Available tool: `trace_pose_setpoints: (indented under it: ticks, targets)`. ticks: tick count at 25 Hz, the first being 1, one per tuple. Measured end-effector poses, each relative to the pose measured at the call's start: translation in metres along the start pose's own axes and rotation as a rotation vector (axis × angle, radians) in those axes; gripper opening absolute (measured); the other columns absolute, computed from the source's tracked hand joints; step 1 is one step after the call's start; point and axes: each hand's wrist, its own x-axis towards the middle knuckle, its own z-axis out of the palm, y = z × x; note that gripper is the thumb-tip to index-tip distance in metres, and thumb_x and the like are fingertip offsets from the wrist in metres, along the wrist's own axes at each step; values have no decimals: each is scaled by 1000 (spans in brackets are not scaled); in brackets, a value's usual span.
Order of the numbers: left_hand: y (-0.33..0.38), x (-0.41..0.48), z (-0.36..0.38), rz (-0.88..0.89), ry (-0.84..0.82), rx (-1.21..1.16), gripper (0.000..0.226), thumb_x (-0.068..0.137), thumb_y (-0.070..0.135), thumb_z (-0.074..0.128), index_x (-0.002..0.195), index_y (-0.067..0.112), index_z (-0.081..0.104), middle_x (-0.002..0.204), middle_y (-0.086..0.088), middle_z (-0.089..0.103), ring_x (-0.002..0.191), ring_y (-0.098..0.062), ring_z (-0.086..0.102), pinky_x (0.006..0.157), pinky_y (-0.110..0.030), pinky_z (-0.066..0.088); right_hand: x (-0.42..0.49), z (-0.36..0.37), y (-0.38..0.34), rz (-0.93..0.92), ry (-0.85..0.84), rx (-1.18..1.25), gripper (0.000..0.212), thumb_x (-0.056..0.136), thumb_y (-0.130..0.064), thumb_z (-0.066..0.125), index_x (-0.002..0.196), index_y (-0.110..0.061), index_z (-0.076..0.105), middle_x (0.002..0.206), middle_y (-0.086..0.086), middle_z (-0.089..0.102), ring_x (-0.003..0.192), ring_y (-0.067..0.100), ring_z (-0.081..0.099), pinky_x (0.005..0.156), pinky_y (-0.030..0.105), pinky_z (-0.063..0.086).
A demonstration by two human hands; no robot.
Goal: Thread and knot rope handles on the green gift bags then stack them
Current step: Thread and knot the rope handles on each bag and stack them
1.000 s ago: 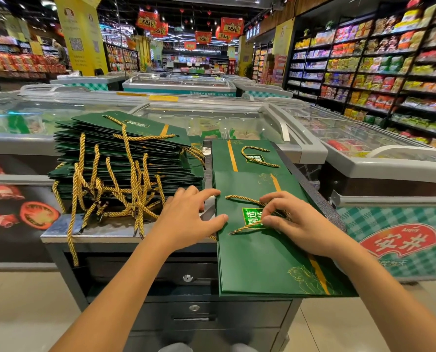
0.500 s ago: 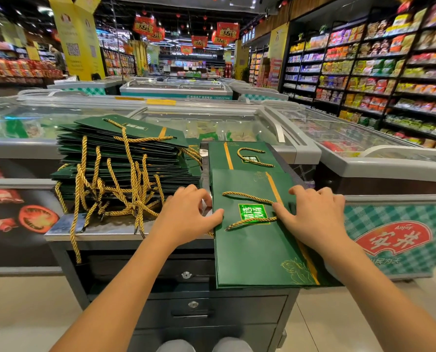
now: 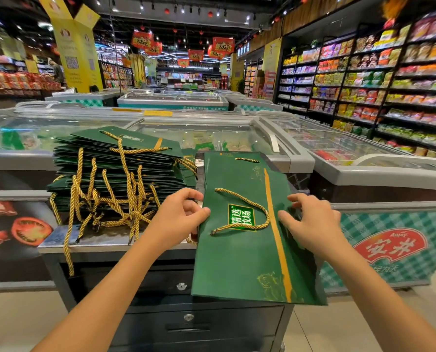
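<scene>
Green gift bag (image 3: 239, 250) lies flat at the right end of the bench (image 3: 115, 243), and its near part hangs out past the front edge over the drawers (image 3: 186, 323). I see its gold rope handle (image 3: 247, 212) looped across the printed label. My left hand (image 3: 180, 217) grips the bag's left edge, thumb on top and fingers curled under. My right hand (image 3: 311, 222) presses on the right edge, thumb flat on the paper; the other fingers are bent and I cannot tell if they hold anything. Another bag (image 3: 233, 158) peeks out beyond, toward the far edge, under the one I hold. Left of my left hand stands the stack of finished bags (image 3: 120, 171), filling the left half of the bench, with rope handles spilling over the front edge. Bare steel shows only in a thin strip along the front. Chest freezers (image 3: 300, 148) close in behind and to the right; open floor (image 3: 351, 326) lies at lower right. Shelves of packets (image 3: 389, 80) line the right wall.
</scene>
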Motion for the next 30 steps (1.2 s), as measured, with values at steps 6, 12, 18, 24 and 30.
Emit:
trace_pose_setpoints:
  ticks: [6,12,18,24,30]
  targets:
    - [15,-5,-13,-34,119,-252,20,94,4,66,112,10,62,62,4,66,63,-12,63,61,-28,56,-14,-4,-13,-194,146,137,35,90,-45,70,118,-23,70,113,-2,65,108,20,58,92,38,46]
    - [87,13,-17,120,133,-224,15,97,21,65,111,23,66,97,-3,74,92,-20,73,80,-35,60,-16,-49,-88,-197,-125,692,39,87,-70,58,106,-38,70,98,-18,72,92,-1,67,80,33,60]
    - [119,12,5,133,-144,-392,37,109,25,35,120,21,69,113,2,74,106,-14,69,96,-42,53,-13,-86,-109,-90,-237,820,63,79,-79,52,119,-30,61,110,-5,67,92,6,66,64,26,53]
    - [118,16,7,256,-250,-678,41,98,19,47,137,11,56,138,-6,60,132,-17,53,98,-51,54,2,-122,-90,-106,-106,803,13,95,-25,64,99,-35,69,89,-23,67,60,-25,55,53,-4,38]
    - [91,19,1,347,-48,-263,38,98,8,60,131,26,61,133,13,62,126,1,54,110,-33,46,3,-94,-57,71,33,1070,17,94,-5,65,100,-17,75,81,-5,75,55,-5,63,52,10,49]
